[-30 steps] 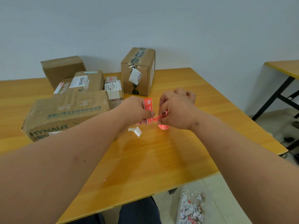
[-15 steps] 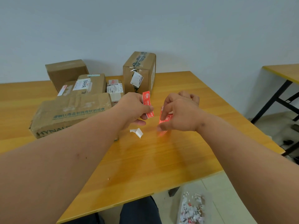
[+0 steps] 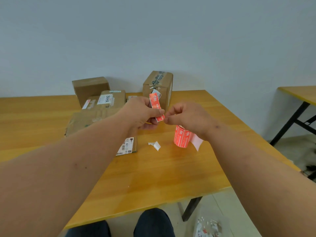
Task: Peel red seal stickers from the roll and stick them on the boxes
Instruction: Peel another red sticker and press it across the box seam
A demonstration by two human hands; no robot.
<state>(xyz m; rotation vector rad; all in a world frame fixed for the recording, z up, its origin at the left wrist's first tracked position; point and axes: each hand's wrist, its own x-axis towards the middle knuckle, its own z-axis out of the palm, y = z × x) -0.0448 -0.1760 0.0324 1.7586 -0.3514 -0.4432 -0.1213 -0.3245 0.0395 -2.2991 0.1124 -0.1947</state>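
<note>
My left hand (image 3: 142, 112) holds a red seal sticker (image 3: 154, 103) upright above the table, pinched near its lower half. The thumb and forefinger of my right hand (image 3: 187, 117) are closed on the sticker's bottom corner. The roll of red stickers (image 3: 180, 136) lies on the table just below my right wrist, with a white tail of backing paper (image 3: 196, 142) trailing from it. Cardboard boxes stand behind: a tall taped box (image 3: 158, 88), a "BAHA" labelled box (image 3: 112, 99), a plain box (image 3: 90, 87), a large flat box (image 3: 87, 120) and a small barcode-labelled box (image 3: 127, 145).
A scrap of white backing paper (image 3: 154, 145) lies on the wooden table (image 3: 153, 177) between the small box and the roll. A second table (image 3: 301, 93) stands to the right. A bag of paper scraps (image 3: 207, 226) sits on the floor by my knees.
My right hand has let go of the roll, which now rests on the table, and has come back to the sticker's lower end. Both hands have risen.
</note>
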